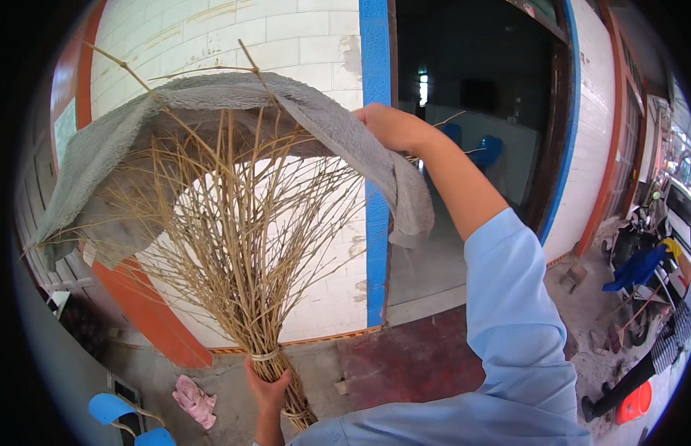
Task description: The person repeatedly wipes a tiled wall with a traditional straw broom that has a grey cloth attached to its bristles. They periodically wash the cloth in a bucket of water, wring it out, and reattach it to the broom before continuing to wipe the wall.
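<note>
A twig broom (248, 267) stands upright before me, its bristles fanned out at the top. My left hand (269, 386) is wrapped round its bound handle, just below a pale tie (265, 355). Over the bristle tips hangs a grey terry towel (345, 131), arched from far left to right, with several twigs poking out past it. My right hand (391, 127), raised at the upper right, grips the towel's edge; its fingers are partly hidden behind the cloth.
A white tiled wall (300, 33) and a dark doorway (473, 72) stand ahead. A pink cloth (195, 400) lies on the floor near blue chairs (112, 408). At the right are a person's leg (624, 384), a red bucket (634, 402) and a motorcycle (629, 251).
</note>
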### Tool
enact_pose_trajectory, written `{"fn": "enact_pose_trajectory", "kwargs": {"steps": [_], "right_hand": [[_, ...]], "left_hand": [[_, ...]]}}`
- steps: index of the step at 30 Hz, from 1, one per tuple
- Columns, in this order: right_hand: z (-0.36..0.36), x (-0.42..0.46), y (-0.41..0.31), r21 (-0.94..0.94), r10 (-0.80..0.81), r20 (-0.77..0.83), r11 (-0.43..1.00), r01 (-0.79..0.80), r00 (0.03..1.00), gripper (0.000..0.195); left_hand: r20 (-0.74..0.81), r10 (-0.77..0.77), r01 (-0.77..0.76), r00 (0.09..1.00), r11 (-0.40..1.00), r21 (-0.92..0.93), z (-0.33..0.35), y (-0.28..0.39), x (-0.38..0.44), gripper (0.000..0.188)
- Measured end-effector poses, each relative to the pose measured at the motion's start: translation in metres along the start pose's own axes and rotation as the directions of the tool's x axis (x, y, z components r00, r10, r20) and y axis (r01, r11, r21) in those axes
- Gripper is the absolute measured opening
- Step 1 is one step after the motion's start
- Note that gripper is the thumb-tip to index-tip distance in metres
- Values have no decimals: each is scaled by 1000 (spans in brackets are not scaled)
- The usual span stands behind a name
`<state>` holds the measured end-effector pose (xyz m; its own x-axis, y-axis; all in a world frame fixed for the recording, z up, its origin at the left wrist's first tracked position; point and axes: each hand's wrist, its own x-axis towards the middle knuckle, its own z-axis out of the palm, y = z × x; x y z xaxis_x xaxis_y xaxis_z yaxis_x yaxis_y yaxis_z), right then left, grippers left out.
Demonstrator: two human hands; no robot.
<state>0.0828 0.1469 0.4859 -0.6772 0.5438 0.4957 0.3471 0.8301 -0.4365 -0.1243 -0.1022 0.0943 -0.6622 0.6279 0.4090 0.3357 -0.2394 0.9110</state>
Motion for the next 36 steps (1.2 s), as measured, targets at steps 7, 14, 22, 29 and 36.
{"fn": "enact_pose_trajectory", "kwargs": {"steps": [7,14,22,29,36], "right_hand": [[-81,72,50,-474,-89,-319,877,-77,944,31],[-52,39,20,-467,335,127,851,-242,934,42],[-36,9,32,-274,30,-245,957,-99,969,42],[-64,8,76,-767,-245,-362,627,-138,899,28],[96,-197,94,-249,-490,-755,829,501,436,11]], "left_hand": [[84,-56,65,995,992,-112,14,14,6,75],[-52,-97,86,994,980,-177,7,4,-5,76],[19,-71,73,997,986,-151,5,-2,0,71],[0,-38,37,999,985,-170,12,-4,-2,74],[25,-33,38,999,971,-238,5,-4,-1,70]]}}
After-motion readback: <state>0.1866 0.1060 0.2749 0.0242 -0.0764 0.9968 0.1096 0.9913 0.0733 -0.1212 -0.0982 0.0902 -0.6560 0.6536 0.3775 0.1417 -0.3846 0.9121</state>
